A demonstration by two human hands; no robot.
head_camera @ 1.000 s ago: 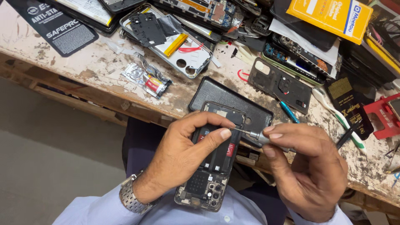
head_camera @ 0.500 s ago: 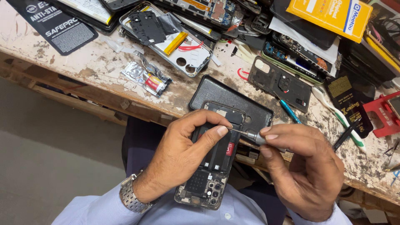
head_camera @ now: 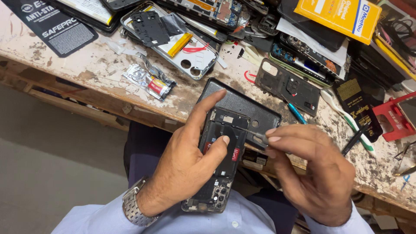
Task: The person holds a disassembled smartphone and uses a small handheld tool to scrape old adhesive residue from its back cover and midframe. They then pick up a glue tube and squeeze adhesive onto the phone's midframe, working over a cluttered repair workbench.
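- Our left hand (head_camera: 186, 167) grips an opened phone (head_camera: 221, 162) from the side, thumb pressed on its dark inner plate and forefinger stretched up along its left edge; a metal watch (head_camera: 132, 208) sits on that wrist.
- Our right hand (head_camera: 318, 173) is pinched narrow around a thin screwdriver (head_camera: 255, 135), held between thumb and the first fingers.
- The screwdriver lies nearly level, its tip pointing left onto the upper part of the phone, so the right hand is the nearer one to that spot.
- The phone's long axis runs away from us, camera end toward our lap, top end over the edge of the surface (head_camera: 104, 71).
- Just beyond the phone lies a dark back cover (head_camera: 255, 108), partly hidden by it.
- Farther out we see a white phone frame (head_camera: 195, 58), a crumpled foil packet (head_camera: 149, 80), a blue pen (head_camera: 297, 113) and a yellow box (head_camera: 342, 17), well apart from the hands.
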